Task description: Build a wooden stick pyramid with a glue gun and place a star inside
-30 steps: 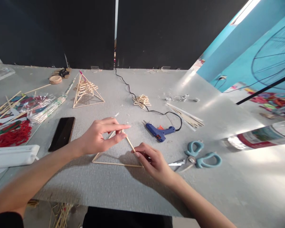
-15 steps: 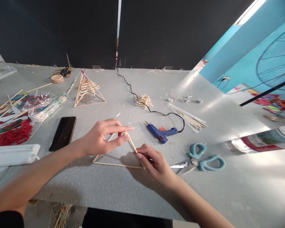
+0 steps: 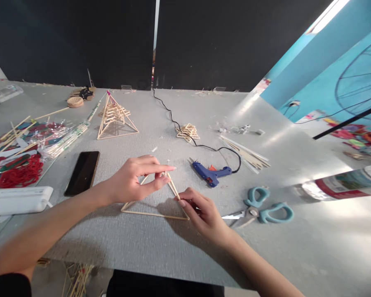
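A frame of thin wooden sticks [image 3: 154,214] stands on the table in front of me, with a long stick along its near side and others rising from the corners. My left hand [image 3: 145,177] is closed at its top, thumb and fingers pinching the joint where the sticks meet. Lower down on the right side, my right hand [image 3: 198,208] pinches a slanting stick [image 3: 173,186] between thumb and fingertips. The joint is partly covered by my left fingers. Beyond my right hand lies a blue glue gun [image 3: 212,173], its nozzle pointing up and left.
Open scissors [image 3: 252,211] lie on the right, near a bottle [image 3: 346,183]. Further back are a stick pyramid [image 3: 114,117], a smaller stick piece [image 3: 188,132] and loose sticks [image 3: 245,152]. A phone [image 3: 82,173], red cord [image 3: 20,172] and a white box [image 3: 20,201] are left.
Both hands keep their hold in nearly the same place. A narrow gap now shows between the sticks just above my right fingertips.
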Demonstrator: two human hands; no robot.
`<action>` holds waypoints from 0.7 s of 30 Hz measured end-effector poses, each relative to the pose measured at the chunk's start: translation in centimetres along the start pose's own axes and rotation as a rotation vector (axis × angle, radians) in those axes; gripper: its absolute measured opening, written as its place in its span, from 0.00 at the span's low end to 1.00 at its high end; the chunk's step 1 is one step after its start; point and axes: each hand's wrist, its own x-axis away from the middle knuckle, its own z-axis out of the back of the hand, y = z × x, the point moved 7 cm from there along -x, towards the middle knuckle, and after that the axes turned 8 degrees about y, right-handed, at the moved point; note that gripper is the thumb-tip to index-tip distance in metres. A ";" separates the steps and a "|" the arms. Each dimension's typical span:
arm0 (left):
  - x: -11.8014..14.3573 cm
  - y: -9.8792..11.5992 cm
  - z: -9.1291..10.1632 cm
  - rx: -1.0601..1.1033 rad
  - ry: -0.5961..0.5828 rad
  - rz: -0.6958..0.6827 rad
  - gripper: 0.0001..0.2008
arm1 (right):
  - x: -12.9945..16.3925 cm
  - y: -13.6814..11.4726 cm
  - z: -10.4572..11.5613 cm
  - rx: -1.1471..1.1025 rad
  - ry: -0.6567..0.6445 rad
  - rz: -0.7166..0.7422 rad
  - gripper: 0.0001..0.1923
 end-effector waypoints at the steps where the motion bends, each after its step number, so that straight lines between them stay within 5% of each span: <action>1: 0.0 0.0 0.0 0.002 -0.001 0.000 0.14 | 0.0 0.0 0.0 -0.001 0.001 0.003 0.08; 21: 0.0 0.3 0.0 -0.015 -0.013 -0.036 0.14 | 0.2 0.3 -0.1 -0.004 0.007 -0.006 0.07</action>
